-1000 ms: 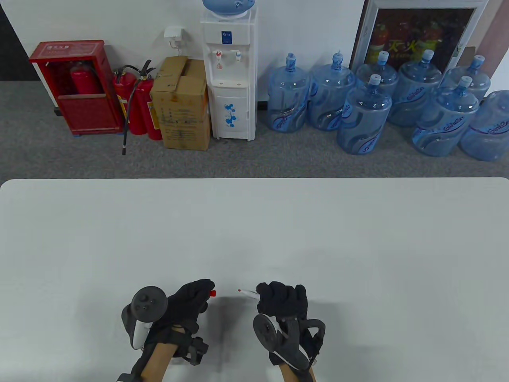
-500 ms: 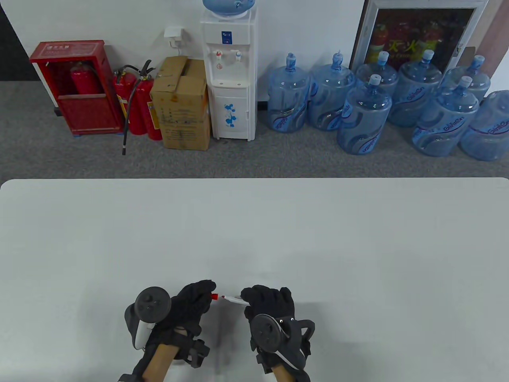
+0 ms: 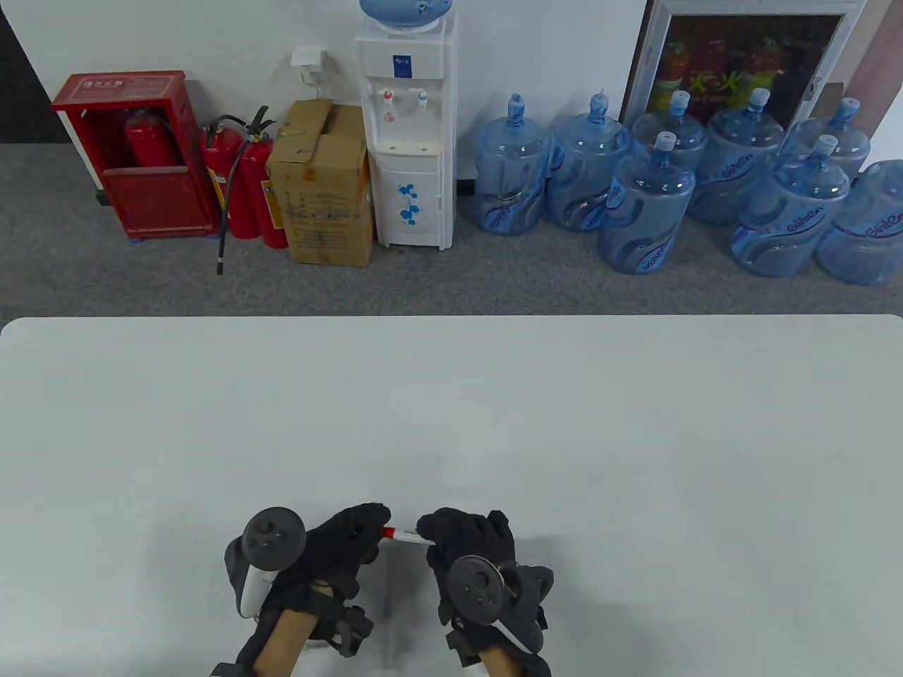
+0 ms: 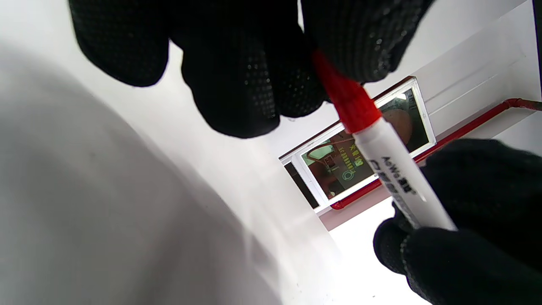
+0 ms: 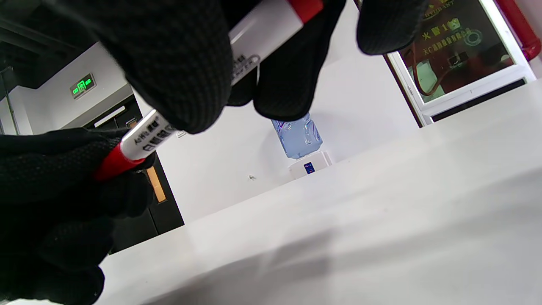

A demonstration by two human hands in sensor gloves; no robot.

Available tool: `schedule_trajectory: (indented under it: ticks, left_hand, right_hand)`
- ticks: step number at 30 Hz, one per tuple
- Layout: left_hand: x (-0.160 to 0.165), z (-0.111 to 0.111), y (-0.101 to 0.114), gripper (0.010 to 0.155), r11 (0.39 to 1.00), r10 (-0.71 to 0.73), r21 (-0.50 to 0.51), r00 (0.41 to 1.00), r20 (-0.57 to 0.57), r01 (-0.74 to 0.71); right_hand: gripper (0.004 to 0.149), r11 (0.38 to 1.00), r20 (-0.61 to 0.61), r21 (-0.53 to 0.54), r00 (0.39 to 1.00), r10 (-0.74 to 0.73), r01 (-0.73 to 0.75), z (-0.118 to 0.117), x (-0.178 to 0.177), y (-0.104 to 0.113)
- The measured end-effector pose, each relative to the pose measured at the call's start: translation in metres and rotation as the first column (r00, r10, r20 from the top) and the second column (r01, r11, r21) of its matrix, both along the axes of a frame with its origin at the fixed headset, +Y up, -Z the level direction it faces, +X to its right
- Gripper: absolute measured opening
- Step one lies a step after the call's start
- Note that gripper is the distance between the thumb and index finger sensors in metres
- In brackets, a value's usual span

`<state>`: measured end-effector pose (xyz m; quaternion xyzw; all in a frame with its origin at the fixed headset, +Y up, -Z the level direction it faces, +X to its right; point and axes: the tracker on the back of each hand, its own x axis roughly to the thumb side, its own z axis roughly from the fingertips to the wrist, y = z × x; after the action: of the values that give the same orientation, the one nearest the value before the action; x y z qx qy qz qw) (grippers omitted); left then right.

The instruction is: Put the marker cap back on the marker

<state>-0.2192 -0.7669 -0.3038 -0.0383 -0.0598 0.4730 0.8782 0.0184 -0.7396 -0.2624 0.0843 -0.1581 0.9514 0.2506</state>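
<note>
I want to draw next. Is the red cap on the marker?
On. The cap meets the marker with no tip showing; whether it has clicked fully home, cannot tell.

L hand [image 3: 346, 539] & R hand [image 3: 462, 543] low over table's near edge, fingertips nearly meeting. L fingers [image 4: 237, 80] curled, pinching; R fingers [image 5: 169, 63] wrapped in fist grip. Tracker on each.

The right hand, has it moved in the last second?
Yes. The right hand has shifted left, toward the left hand, bringing the marker up to the red cap; judged against the table's far edge.
</note>
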Motion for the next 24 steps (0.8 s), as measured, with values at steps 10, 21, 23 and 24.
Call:
schedule_trajectory:
  ticks: [10, 21, 23, 24]
  left_hand:
    - [0.0, 0.0, -0.002, 0.044, 0.997, 0.053, -0.05, 0.999, -0.006, -0.054]
    - [0.002, 0.002, 0.004, 0.043, 0.993, 0.1, -0.064, 0.995, -0.015, -0.101]
    - [0.003, 0.002, 0.006, 0.042, 0.997, 0.068, -0.042, 0.998, -0.009, -0.068]
    - [0.003, 0.002, 0.006, 0.042, 0.997, 0.063, -0.04, 0.998, -0.006, -0.063]
  right_hand:
    - [0.047, 0.993, -0.037, 0.015, 0.993, -0.116, 0.117, -0.002, 0.008, -0.003]
    - [0.048, 0.94, -0.066, -0.11, 0.942, -0.33, 0.322, -0.011, 0.017, -0.011]
    - [0.047, 0.931, -0.064, -0.132, 0.934, -0.351, 0.341, -0.012, 0.018, -0.012]
    - [0.047, 0.924, -0.062, -0.141, 0.929, -0.365, 0.354, -0.012, 0.018, -0.013]
